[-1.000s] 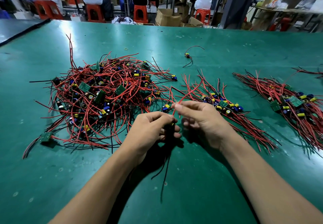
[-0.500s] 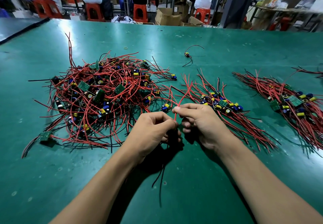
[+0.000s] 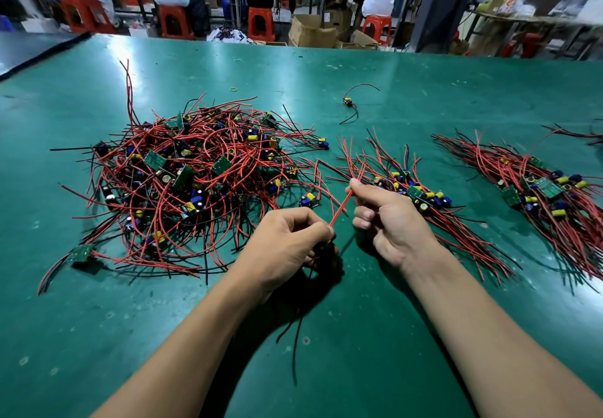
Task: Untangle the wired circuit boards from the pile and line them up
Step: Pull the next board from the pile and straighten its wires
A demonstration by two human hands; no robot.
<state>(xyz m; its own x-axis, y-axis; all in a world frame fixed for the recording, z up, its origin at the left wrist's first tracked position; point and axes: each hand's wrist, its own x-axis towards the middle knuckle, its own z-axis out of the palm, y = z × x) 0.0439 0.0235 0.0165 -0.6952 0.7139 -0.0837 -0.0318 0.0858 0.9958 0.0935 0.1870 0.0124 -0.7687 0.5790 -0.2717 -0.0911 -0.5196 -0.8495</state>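
The red wire (image 3: 341, 209) slants far and right from the left hand (image 3: 287, 243) — curled round its near end — to the pinching right hand (image 3: 391, 222).

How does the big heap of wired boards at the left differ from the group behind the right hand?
The heap is tangled, wires looping every way; the group has wires lying roughly parallel. The heap is larger and mounded; the group is a flatter, narrow band. Both hold green boards with red and black wires.
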